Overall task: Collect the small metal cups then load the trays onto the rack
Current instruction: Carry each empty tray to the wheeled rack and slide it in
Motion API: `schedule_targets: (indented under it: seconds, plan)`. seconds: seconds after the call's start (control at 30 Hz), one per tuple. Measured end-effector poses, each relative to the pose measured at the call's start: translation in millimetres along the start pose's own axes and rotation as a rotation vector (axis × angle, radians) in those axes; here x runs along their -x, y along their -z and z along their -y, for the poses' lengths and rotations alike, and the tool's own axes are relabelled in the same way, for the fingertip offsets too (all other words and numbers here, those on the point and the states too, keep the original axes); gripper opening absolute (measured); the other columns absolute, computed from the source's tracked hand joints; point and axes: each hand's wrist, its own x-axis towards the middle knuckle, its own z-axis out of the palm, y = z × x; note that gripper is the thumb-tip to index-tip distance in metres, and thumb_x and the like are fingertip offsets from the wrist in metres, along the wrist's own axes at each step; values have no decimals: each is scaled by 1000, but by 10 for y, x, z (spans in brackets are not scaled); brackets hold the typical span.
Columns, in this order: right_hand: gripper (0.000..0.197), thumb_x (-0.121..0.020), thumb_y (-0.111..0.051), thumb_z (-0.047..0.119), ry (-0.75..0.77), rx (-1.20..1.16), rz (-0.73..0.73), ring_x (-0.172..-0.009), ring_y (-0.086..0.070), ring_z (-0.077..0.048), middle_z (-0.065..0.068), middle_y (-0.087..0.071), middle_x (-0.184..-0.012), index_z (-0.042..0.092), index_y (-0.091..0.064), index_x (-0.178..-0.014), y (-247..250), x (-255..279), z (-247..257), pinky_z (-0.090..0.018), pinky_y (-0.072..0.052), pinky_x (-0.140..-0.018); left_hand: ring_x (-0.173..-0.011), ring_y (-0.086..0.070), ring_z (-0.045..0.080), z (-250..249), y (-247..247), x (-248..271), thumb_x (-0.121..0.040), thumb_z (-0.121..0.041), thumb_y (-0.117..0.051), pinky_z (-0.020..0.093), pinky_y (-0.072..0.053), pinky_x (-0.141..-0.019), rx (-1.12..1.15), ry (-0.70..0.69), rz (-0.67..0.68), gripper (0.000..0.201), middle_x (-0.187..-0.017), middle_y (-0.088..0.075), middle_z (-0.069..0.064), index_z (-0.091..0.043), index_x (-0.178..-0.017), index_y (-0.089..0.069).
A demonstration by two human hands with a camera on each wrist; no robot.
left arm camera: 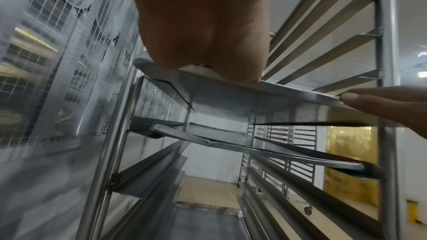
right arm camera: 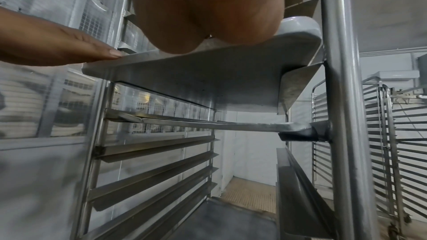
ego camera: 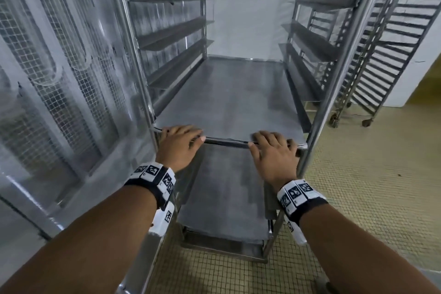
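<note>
Both hands lie palm-down on near edge of the top tray (ego camera: 229,100) in the rack (ego camera: 343,74): left hand (ego camera: 179,148) at left, right hand (ego camera: 274,155) at right, fingers straight, pressing w/o curling round it.

Looks like a commercial bakery or food-production back room. At 12 o'clock, a tall stainless tray rack (ego camera: 329,93) with angled slide rails, flat metal trays (ego camera: 229,98) slotted in. At 2 o'clock, more wheeled racks (ego camera: 391,55) parked against a white wall (ego camera: 248,19). Underfoot, small yellowish floor tiles (ego camera: 358,174). At 9 o'clock, wire-mesh panelling (ego camera: 47,67).
</note>
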Motion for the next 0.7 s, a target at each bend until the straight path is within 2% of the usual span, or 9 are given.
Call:
schedule_targets:
  seconds: [0.13,0.27,0.53,0.7]
  plan:
    - [39,-100,-40,53,9,-23,-6,-124,-49,-21,8,-61,-131,32,-61,-125,-136,-226,-75,-52,-30,-100,-131,-46,20,45,-81,-242,-91,-69,-19,43,-26,-107,30,11,-35,65,-142,-56,-8,-38,-129,-63]
    - [41,-99,-38,54,-3,-25,2,-124,-49,-21,8,-61,-131,32,-61,-125,-253,-415,-107,-50,-29,-100,-125,-52,22,124,-207,-460,-94,-67,-25,44,-31,-104,46,-10,-72,58,-136,-62,-5,-38,-126,-65]
    - [47,-98,-32,57,-34,-18,76,-129,-44,-20,10,-56,-139,35,-58,-130,-384,-727,-189,-51,-25,-104,-127,-48,22,180,-319,-776,-96,-66,-22,45,-29,-106,34,-25,-49,56,-139,-58,-6,-40,-128,-61]
    - [46,-99,-31,58,-57,7,115,-133,-39,-16,14,-51,-143,38,-56,-133,-398,-798,-198,-49,-23,-107,-128,-45,22,219,-367,-848,-99,-61,-26,46,-27,-107,18,-52,-60,50,-139,-56,-6,-39,-128,-59]
